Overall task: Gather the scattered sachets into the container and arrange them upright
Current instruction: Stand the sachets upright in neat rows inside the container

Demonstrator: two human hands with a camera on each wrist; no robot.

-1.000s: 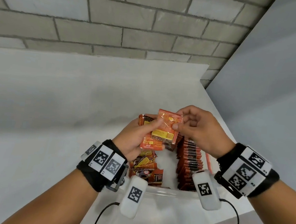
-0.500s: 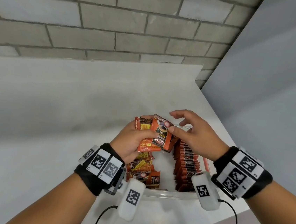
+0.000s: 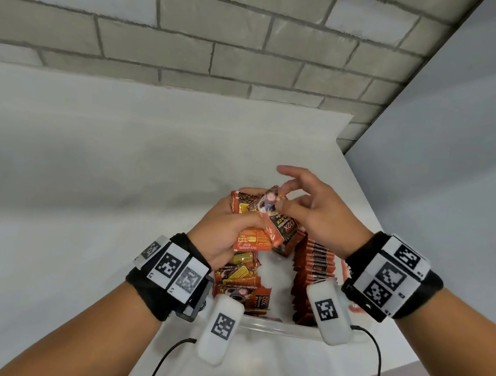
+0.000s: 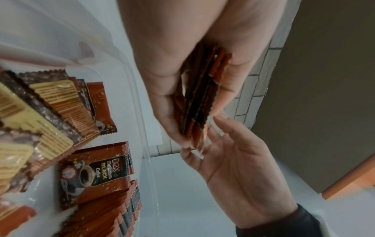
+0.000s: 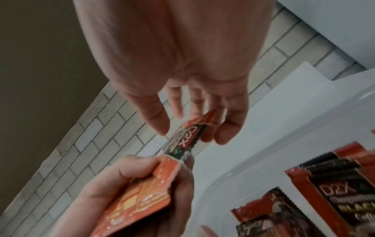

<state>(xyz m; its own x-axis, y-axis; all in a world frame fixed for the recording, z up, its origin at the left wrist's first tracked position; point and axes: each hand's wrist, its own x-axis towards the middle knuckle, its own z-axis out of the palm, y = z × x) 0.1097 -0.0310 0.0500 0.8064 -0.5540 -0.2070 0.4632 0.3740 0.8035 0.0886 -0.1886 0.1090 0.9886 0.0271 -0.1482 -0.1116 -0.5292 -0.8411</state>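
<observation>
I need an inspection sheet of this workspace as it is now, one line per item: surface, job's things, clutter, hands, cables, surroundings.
Surface: white tabletop, bare where visible.
Job's things: clear plastic container holds an upright row of red-brown coffee sachets on its right side and loose, leaning sachets on its left side.
Clutter: nothing seen.
Hands: left hand grips a small stack of sachets; right hand pinches the front sachet of that stack.
Cables: black cables hang from the wrist devices.
Surroundings: grey brick wall, pale panel on the right.

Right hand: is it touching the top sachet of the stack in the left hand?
Touching. In the right wrist view the right hand pinches the top sachet between thumb and fingers.
</observation>
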